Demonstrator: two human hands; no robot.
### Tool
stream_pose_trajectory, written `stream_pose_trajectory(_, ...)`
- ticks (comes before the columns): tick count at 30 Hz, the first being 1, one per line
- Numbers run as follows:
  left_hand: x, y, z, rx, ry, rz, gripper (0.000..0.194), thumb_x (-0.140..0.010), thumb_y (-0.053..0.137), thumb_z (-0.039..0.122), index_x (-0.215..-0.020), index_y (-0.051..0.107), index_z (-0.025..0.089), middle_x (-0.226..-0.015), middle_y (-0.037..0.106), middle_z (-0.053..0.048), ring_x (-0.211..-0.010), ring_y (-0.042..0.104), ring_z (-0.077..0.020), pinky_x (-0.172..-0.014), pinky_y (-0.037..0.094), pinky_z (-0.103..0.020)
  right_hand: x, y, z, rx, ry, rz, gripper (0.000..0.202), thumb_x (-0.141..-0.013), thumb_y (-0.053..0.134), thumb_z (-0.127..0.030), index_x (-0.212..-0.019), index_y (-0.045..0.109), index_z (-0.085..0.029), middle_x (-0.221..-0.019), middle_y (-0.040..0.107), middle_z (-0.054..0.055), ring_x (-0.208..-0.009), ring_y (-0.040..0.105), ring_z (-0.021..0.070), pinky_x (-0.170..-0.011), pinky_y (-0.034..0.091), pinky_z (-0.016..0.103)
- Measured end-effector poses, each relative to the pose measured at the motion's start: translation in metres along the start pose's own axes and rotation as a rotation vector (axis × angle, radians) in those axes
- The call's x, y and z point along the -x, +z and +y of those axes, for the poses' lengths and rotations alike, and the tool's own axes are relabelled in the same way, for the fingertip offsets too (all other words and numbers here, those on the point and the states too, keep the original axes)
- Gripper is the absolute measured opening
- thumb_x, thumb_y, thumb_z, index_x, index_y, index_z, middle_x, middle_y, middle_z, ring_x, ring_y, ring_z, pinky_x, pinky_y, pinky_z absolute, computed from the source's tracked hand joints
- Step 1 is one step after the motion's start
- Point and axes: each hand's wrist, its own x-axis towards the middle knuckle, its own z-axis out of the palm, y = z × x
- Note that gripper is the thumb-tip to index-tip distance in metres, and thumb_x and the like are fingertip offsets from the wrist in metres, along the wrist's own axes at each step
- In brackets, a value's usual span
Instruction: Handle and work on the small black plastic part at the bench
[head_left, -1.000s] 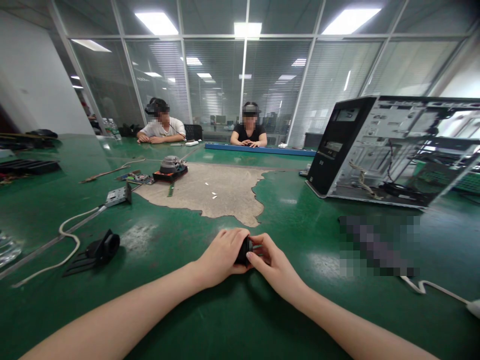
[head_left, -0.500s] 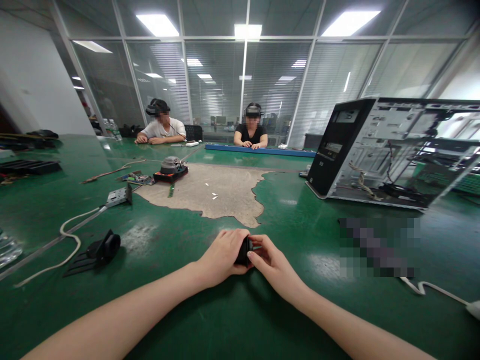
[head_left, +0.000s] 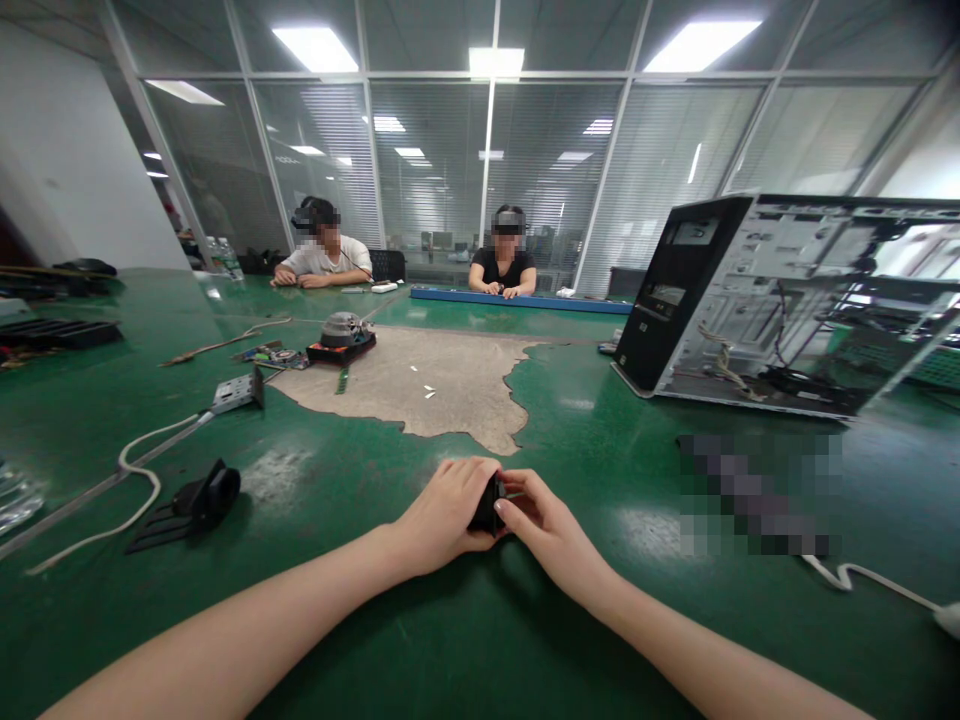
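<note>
A small black object (head_left: 486, 506) is held between my two hands over the green table (head_left: 420, 640), near the middle of the view. My left hand (head_left: 450, 508) wraps round it from the left and above, hiding much of it. From the right, my right hand (head_left: 541, 520) grips its side with the thumb and bent fingers. Beyond the hands lies a bare brown patch (head_left: 442, 380) with small white scraps on it. To the left, a black plastic part (head_left: 202, 498) with prongs rests on the table.
An open computer case (head_left: 697, 300) stands at the right, with a blurred dark strip (head_left: 750, 490) and white cable before it. A black and grey device (head_left: 341, 338) and a metal part (head_left: 238, 392) are at the left. Two people sit behind a blue bar (head_left: 517, 300).
</note>
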Motion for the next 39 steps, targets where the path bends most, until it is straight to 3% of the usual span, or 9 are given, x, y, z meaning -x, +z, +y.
stream_pose_trajectory(5, 0.001, -0.001, 0.001, 0.011, 0.009, -0.007, 0.059, -0.063, 0.06, 0.016, -0.114, 0.03, 0.02, -0.11, 0.049, -0.007, -0.102, 0.046, -0.0248, -0.084, 0.035, -0.038, 0.002, 0.0, -0.004, 0.083, -0.059, 0.022, 0.017, -0.077, 0.053, -0.021, -0.094, 0.051, -0.021, -0.093, 0.057, 0.003, -0.087, 0.058, 0.0169, -0.072, 0.05, 0.029)
stream_pose_trajectory(21, 0.0, -0.003, 0.009, 0.012, -0.073, -0.003, 0.049, -0.062, 0.056, 0.016, -0.106, 0.036, 0.02, -0.099, 0.051, -0.005, -0.091, 0.048, -0.0229, -0.082, 0.033, -0.037, -0.001, 0.002, 0.002, -0.03, 0.031, 0.033, 0.02, -0.079, 0.051, -0.025, -0.097, 0.045, -0.021, -0.098, 0.055, 0.004, -0.091, 0.057, 0.0172, -0.075, 0.05, 0.031)
stream_pose_trajectory(27, 0.0, -0.003, 0.007, -0.018, -0.048, -0.004, 0.049, -0.064, 0.057, 0.02, -0.108, 0.035, 0.019, -0.102, 0.051, -0.005, -0.094, 0.048, -0.0229, -0.084, 0.032, -0.038, -0.002, -0.001, 0.006, -0.045, 0.033, 0.119, 0.02, -0.074, 0.057, -0.026, -0.089, 0.045, -0.02, -0.09, 0.055, 0.003, -0.085, 0.058, 0.0167, -0.075, 0.048, 0.031)
stream_pose_trajectory(32, -0.001, -0.003, 0.007, -0.05, -0.032, 0.003, 0.052, -0.064, 0.059, 0.023, -0.109, 0.034, 0.018, -0.103, 0.05, -0.006, -0.095, 0.046, -0.0237, -0.085, 0.031, -0.038, -0.005, -0.006, 0.005, -0.055, 0.091, 0.27, 0.019, -0.072, 0.058, -0.031, -0.084, 0.047, -0.02, -0.083, 0.056, 0.002, -0.081, 0.057, 0.0173, -0.072, 0.048, 0.032)
stream_pose_trajectory(39, -0.001, -0.007, 0.011, -0.141, -0.023, 0.03, 0.05, -0.063, 0.06, 0.026, -0.107, 0.038, 0.018, -0.107, 0.049, -0.007, -0.099, 0.039, -0.0271, -0.084, 0.034, -0.041, -0.005, 0.001, 0.002, -0.214, 0.076, 0.042, 0.023, -0.07, 0.062, -0.033, -0.082, 0.048, -0.02, -0.085, 0.059, 0.001, -0.081, 0.059, 0.017, -0.074, 0.046, 0.032)
